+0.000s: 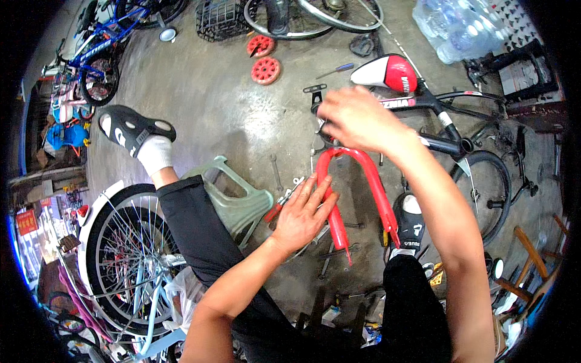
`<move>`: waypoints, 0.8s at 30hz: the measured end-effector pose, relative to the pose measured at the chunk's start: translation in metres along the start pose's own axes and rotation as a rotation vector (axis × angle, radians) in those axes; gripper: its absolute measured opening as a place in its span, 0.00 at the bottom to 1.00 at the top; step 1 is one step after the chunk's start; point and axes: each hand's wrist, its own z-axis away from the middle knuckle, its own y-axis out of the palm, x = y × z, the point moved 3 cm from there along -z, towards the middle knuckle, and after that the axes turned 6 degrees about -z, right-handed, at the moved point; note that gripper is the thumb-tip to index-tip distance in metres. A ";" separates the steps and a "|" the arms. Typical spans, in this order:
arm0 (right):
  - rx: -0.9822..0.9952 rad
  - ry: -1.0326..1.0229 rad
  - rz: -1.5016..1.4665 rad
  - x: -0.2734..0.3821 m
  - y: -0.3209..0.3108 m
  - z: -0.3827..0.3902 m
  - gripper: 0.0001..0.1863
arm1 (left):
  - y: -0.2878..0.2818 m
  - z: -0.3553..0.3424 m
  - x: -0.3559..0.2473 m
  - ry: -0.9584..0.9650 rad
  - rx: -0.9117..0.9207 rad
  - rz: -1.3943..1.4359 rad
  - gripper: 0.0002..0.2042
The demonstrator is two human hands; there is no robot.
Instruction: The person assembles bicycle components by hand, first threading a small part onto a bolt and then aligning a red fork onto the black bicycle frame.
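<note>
A red bicycle fork (369,181) stands between my knees, its crown up and its two legs pointing down toward me. My left hand (302,212) lies flat with spread fingers against the fork's left leg. At the top of the fork my right hand (357,118) is blurred, its fingers curled over the crown area and a dark part there. What it holds is hidden. A black bicycle frame (451,145) with a red and white saddle (387,72) lies just behind the fork.
A grey plastic stool (236,193) lies by my left leg. A white-rimmed wheel (121,242) is at lower left. Wrenches (276,172) and a screwdriver (336,69) lie on the concrete floor. Two red small wheels (263,57), a wire basket (221,18) and water bottles (460,24) sit farther back.
</note>
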 end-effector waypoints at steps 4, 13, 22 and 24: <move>-0.421 0.181 -0.074 -0.043 -0.078 0.071 0.10 | -0.032 -0.021 -0.002 0.132 -0.141 -0.020 0.21; -0.664 0.642 -0.762 -0.044 0.009 0.193 0.10 | -0.095 -0.118 0.051 -0.584 -0.319 0.190 0.12; -0.375 0.614 -0.713 -0.019 0.063 0.186 0.09 | 0.012 -0.118 0.106 -1.016 -0.052 0.376 0.27; -0.338 0.640 -0.698 -0.020 0.073 0.190 0.09 | 0.023 -0.119 0.105 -1.004 -0.054 0.510 0.25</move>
